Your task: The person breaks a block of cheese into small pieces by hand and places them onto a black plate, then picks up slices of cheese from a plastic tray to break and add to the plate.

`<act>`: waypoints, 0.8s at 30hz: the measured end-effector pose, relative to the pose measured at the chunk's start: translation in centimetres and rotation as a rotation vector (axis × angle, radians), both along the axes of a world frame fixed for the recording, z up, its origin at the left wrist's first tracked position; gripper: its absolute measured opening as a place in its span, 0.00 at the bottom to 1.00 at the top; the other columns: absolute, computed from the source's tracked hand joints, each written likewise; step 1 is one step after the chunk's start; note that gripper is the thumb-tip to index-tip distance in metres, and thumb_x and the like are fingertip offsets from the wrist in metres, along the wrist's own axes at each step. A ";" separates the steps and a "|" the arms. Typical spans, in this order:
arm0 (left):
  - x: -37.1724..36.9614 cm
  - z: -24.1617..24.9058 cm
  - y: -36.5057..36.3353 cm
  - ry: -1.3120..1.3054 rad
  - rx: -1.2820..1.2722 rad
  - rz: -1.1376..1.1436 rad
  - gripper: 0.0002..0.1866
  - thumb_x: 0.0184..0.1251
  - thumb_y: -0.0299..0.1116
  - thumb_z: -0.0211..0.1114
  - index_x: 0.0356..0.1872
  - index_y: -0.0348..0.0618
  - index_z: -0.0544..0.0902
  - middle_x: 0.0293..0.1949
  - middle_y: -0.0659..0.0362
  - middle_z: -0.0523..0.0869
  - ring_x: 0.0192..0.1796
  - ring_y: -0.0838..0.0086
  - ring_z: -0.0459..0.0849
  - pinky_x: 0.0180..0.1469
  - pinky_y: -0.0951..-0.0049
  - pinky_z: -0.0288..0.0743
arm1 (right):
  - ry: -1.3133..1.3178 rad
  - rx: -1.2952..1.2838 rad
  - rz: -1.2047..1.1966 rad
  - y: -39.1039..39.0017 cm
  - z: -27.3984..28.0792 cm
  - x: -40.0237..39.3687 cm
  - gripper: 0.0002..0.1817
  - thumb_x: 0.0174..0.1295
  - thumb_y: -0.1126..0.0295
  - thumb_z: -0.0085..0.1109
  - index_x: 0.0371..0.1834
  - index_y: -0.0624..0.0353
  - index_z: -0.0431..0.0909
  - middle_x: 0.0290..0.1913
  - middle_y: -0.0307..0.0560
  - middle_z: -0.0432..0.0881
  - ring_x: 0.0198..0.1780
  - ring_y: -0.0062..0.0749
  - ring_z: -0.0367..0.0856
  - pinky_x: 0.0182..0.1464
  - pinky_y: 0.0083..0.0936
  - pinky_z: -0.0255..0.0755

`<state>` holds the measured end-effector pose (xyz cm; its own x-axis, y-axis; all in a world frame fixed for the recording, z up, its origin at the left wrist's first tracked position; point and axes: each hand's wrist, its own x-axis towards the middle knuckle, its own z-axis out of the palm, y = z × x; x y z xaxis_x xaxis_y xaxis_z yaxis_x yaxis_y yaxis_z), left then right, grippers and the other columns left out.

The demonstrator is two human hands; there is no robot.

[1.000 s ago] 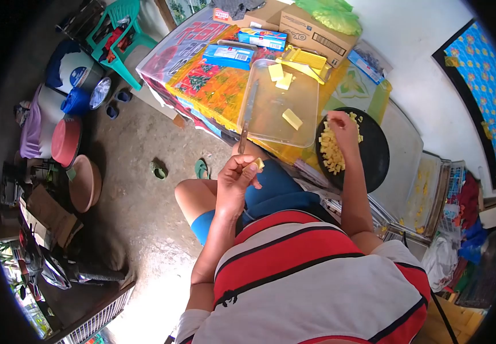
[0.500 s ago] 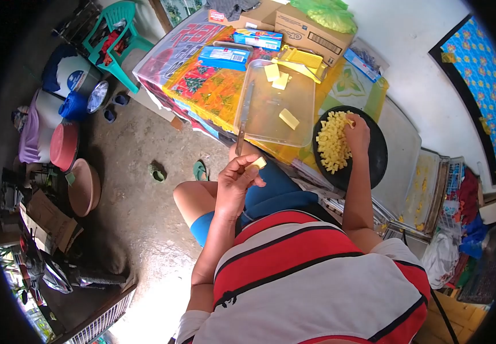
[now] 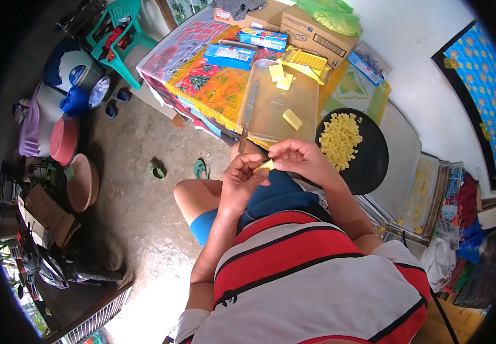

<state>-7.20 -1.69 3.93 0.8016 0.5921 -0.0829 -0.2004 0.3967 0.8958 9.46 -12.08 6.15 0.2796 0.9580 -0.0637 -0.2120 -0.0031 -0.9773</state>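
Observation:
My left hand (image 3: pixel 243 179) pinches a small pale yellow piece of cheese (image 3: pixel 265 166) between thumb and fingers, above my lap. At its right end, my right hand (image 3: pixel 300 159) has its thumb and fingertips closed on the same piece. Just beyond the hands, a translucent plastic tray (image 3: pixel 271 127) holds a thicker cheese piece (image 3: pixel 292 119) and flat slabs (image 3: pixel 284 81) near its far end. A knife (image 3: pixel 248 117) lies along the tray's left edge, its handle towards me. Small cheese cubes (image 3: pixel 340 143) are heaped in a round black pan (image 3: pixel 374 155) on the right.
A yellow slicer-like tool (image 3: pixel 302 62) rests at the tray's far end. Blue boxes (image 3: pixel 229 56) and a cardboard carton (image 3: pixel 316 37) stand behind on the table. Metal trays (image 3: pixel 425 189) are stacked right of the pan. Slippers (image 3: pixel 200 168) lie on the floor.
My right hand has left the cubes in the black pan and come left to meet my left hand at the cheese piece. The left hand has stayed nearly in place.

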 end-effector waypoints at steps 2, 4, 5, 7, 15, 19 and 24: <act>-0.2 0.1 0.0 0.007 0.019 0.001 0.17 0.62 0.17 0.62 0.51 0.35 0.73 0.41 0.53 0.83 0.35 0.75 0.83 0.39 0.76 0.80 | 0.026 -0.020 0.026 0.3 0.0 -0.4 0.14 0.59 0.78 0.62 0.49 0.65 0.76 0.41 0.41 0.81 0.43 0.19 0.79 0.47 0.17 0.74; -0.4 0.2 0.1 0.009 0.024 0.008 0.16 0.62 0.17 0.62 0.51 0.35 0.73 0.41 0.53 0.83 0.35 0.74 0.83 0.38 0.77 0.79 | 0.040 -0.027 0.045 0.6 0.0 -0.5 0.14 0.59 0.78 0.62 0.49 0.65 0.76 0.41 0.42 0.81 0.42 0.19 0.79 0.46 0.17 0.74; -0.4 0.2 0.1 0.006 0.018 0.015 0.15 0.62 0.17 0.62 0.50 0.34 0.74 0.40 0.53 0.83 0.35 0.74 0.83 0.38 0.77 0.79 | 0.040 -0.026 0.051 0.5 -0.2 -0.5 0.13 0.60 0.78 0.62 0.48 0.65 0.76 0.41 0.42 0.81 0.42 0.19 0.79 0.46 0.17 0.74; -0.5 0.0 0.1 0.004 0.014 0.008 0.14 0.62 0.17 0.62 0.49 0.33 0.75 0.39 0.53 0.83 0.34 0.74 0.83 0.38 0.77 0.79 | 0.049 -0.016 0.050 0.5 -0.3 -0.5 0.14 0.60 0.78 0.62 0.49 0.65 0.76 0.40 0.41 0.81 0.41 0.19 0.79 0.45 0.18 0.74; -0.3 -0.2 0.0 -0.015 -0.018 -0.039 0.12 0.63 0.19 0.63 0.47 0.32 0.78 0.36 0.54 0.83 0.33 0.73 0.84 0.38 0.75 0.81 | 0.153 0.012 0.025 0.4 -0.3 -0.5 0.15 0.58 0.76 0.62 0.49 0.64 0.75 0.37 0.41 0.80 0.37 0.20 0.78 0.41 0.19 0.74; -0.2 -0.2 0.0 -0.006 -0.028 -0.042 0.11 0.63 0.21 0.63 0.46 0.33 0.78 0.36 0.54 0.83 0.33 0.74 0.84 0.38 0.75 0.81 | 0.199 0.003 -0.009 0.2 -0.6 -0.2 0.14 0.58 0.76 0.62 0.47 0.63 0.76 0.38 0.43 0.81 0.37 0.22 0.79 0.41 0.20 0.75; 0.0 -0.1 -0.1 0.052 -0.034 -0.007 0.11 0.65 0.24 0.63 0.47 0.35 0.78 0.33 0.57 0.83 0.29 0.78 0.82 0.35 0.77 0.82 | -0.036 -0.028 -0.326 -0.3 -2.0 3.9 0.10 0.57 0.78 0.61 0.43 0.63 0.78 0.40 0.43 0.82 0.37 0.23 0.80 0.41 0.21 0.75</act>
